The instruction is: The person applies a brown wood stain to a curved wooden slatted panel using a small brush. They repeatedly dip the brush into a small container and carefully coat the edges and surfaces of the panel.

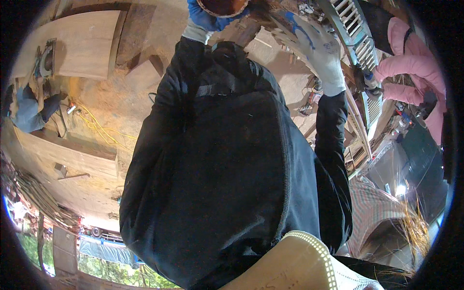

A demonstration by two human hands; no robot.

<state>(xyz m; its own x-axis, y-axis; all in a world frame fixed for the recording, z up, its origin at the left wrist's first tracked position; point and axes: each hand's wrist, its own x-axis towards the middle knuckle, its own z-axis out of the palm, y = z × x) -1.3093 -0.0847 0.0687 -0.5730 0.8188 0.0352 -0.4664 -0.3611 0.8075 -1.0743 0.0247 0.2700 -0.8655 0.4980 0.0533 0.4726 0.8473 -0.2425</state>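
At the upper edge, my left hand [209, 18] wears a blue-coated glove with a white cuff. Its fingers wrap round a reddish-brown, round-rimmed vessel [223, 6], which the frame's edge cuts off. My right hand [319, 50], in a white glove with blue on the fingers, is raised to the right of it. Its fingers stretch toward the upper left, apart from the vessel, and nothing shows held in them. Close beyond its fingertips are wooden pieces, and a grey-green slatted frame [352, 29] stands to its right.
A person in pink [411, 72] has gloved hands at the slatted frame. At the left, another person [30, 108] works with a power tool [47, 60] by a wide wooden panel [87, 43]. A yellow cord [99, 126] lies on the dusty ground. Striped fabric [372, 208] is at lower right.
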